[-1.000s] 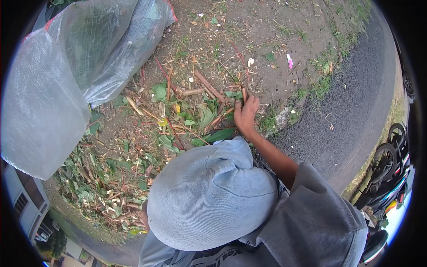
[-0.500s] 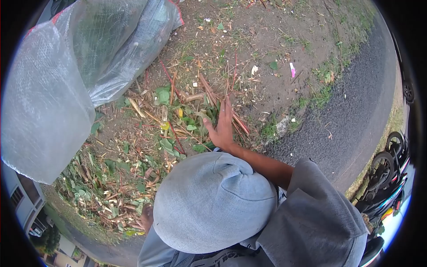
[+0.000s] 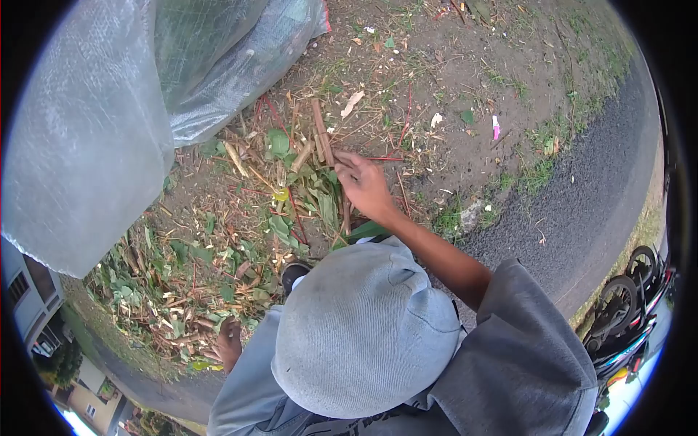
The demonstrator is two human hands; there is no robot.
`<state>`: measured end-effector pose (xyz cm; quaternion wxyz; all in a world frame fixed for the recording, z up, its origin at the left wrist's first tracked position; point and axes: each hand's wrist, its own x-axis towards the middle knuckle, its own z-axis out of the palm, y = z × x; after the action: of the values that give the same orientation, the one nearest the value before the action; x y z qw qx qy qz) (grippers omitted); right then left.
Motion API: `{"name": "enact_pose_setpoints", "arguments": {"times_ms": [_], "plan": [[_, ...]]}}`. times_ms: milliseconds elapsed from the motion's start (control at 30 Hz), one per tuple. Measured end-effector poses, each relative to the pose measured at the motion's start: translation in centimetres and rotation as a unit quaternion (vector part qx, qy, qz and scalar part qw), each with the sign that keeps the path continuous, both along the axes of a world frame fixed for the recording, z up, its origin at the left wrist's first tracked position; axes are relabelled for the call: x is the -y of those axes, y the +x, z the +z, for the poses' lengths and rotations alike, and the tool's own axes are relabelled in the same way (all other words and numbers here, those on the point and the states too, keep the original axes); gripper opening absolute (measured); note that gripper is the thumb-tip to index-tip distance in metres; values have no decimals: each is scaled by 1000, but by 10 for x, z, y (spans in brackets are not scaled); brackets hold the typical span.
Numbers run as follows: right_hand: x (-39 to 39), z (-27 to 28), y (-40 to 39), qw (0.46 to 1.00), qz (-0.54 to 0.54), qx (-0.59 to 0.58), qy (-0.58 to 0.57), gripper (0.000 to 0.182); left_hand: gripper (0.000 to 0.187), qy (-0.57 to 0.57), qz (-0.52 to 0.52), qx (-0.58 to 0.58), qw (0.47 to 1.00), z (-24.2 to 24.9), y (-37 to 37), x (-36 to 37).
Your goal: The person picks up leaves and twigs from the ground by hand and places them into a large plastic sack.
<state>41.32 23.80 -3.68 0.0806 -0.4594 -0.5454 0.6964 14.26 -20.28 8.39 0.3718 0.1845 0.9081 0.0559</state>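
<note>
Clearly the right hand (image 3: 369, 192) is nearer the brown stick (image 3: 318, 120), which lies ahead-left of its bent fingers, long axis pointing away from the person. Whether either grip is closed, I can't tell; the left hand (image 3: 229, 344) is beside chopped stalks (image 3: 190, 338).
</note>
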Motion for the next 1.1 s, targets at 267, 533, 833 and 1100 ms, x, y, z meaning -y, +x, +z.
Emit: {"name": "enact_pose_setpoints", "arguments": {"times_ms": [267,533,833,1100], "plan": [[30,-28,18,870,218,100,430,100,34,12,20,50,998,-11,2,7],[76,-17,-55,957,109,-9,270,109,34,85,53,56,993,-19,5,-10],[4,30,-28,954,289,46,61,84,37,65,47,52,995,-9,8,-18],[-68,19,-74,651,526,5,547,101,36,43,47,56,996,-11,17,-10]]}}
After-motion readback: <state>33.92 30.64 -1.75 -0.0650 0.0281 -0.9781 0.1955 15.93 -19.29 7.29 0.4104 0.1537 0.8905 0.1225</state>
